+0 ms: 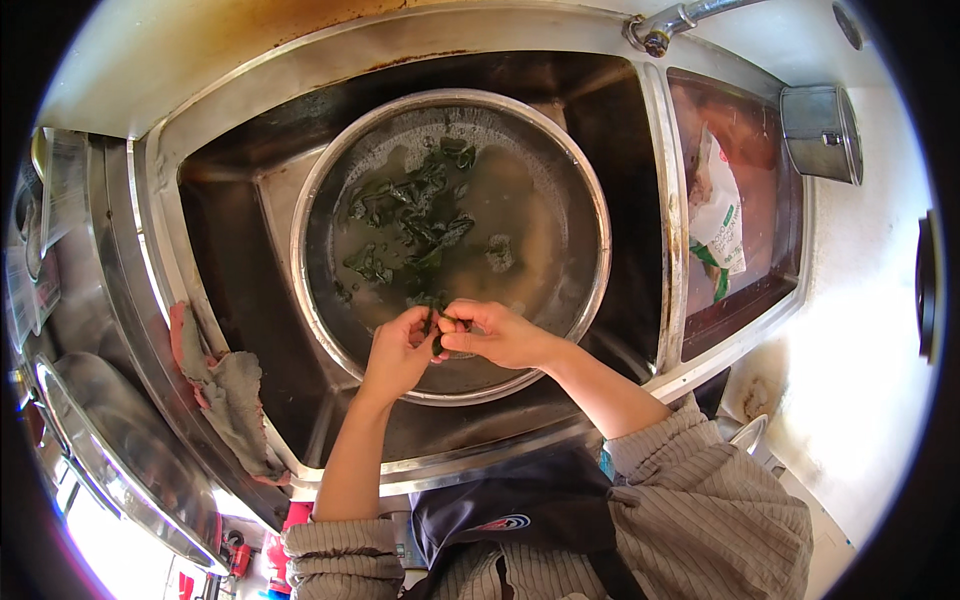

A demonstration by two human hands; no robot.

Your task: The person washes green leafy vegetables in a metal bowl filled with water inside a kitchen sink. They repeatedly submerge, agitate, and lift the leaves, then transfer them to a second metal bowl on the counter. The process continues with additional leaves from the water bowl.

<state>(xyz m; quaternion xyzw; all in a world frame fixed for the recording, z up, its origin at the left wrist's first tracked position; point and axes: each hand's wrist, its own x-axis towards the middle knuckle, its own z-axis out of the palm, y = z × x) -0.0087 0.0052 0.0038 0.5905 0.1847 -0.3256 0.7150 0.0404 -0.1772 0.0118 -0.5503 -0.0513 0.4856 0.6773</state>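
A wide round metal basin (604,247) stands in the larger sink compartment, holding cloudy water (517,191) with foam around its edge. Wet, dark green leafy pieces (431,187), possibly seaweed, float in a clump left of the basin's middle. Over the near side of the basin, my left hand (397,351) pinches a small dark green piece (438,343). My right hand (502,335) grips the same strip from the other side, fingertips almost touching those of the left. Parts of the held strip are hidden by my fingers.
To the right, a smaller sink compartment holds reddish water and a printed plastic food bag (720,214). A metal tap (660,34) juts in at the back. Beside the far right corner sits a metal canister (817,135). A worn cloth (232,397) drapes the left edge, near large metal bowls (142,450).
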